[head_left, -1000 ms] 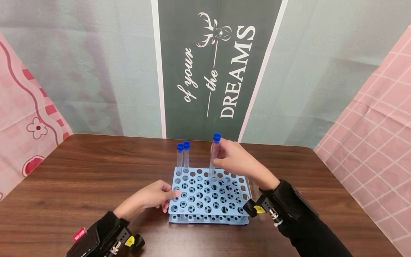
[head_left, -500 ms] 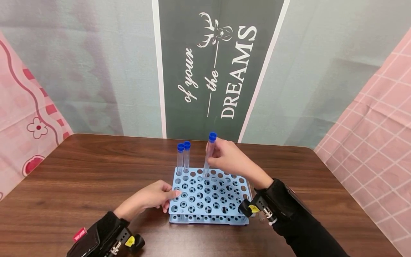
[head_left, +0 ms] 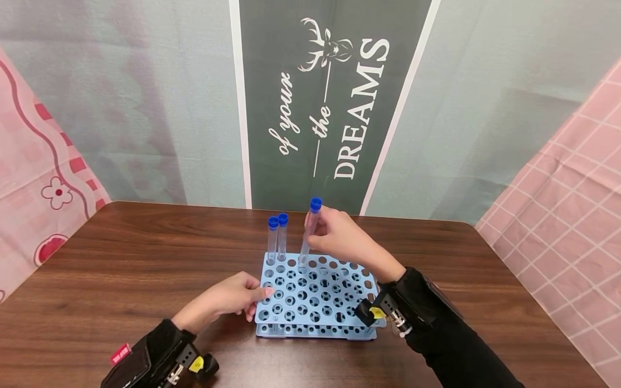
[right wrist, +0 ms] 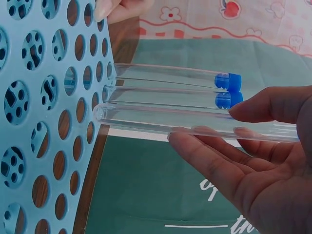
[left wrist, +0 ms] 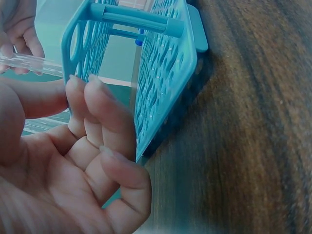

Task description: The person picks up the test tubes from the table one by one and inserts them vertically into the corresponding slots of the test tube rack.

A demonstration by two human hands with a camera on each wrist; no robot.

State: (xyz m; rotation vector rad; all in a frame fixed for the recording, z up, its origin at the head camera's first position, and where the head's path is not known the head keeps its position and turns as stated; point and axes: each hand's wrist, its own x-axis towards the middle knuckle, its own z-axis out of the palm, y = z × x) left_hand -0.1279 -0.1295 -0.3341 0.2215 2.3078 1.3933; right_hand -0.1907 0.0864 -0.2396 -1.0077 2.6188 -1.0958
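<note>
A light blue test tube rack (head_left: 315, 325) with rows of round holes stands on the table. At its left edge my left hand (head_left: 233, 293) pinches the top plate, thumb above and fingertips (left wrist: 97, 90) below. My right hand (head_left: 342, 234) holds a clear test tube (head_left: 308, 237) with a blue cap between thumb and fingers, tilted over the back of the rack. In the right wrist view, the lower end of that tube is at the plate's face; whether it has entered a hole I cannot tell. Two more blue-capped tubes (right wrist: 165, 75) stand in the rack's back left corner.
The brown wooden table (head_left: 145, 242) extends around the rack on all sides. Behind it hangs a grey-green cloth (head_left: 301, 188) with white lettering, and pink cloths (head_left: 572, 205) hang at both sides.
My right hand has moved left with the test tube, along the rack's back row towards the two standing tubes. The left hand and the rack have stayed in place.
</note>
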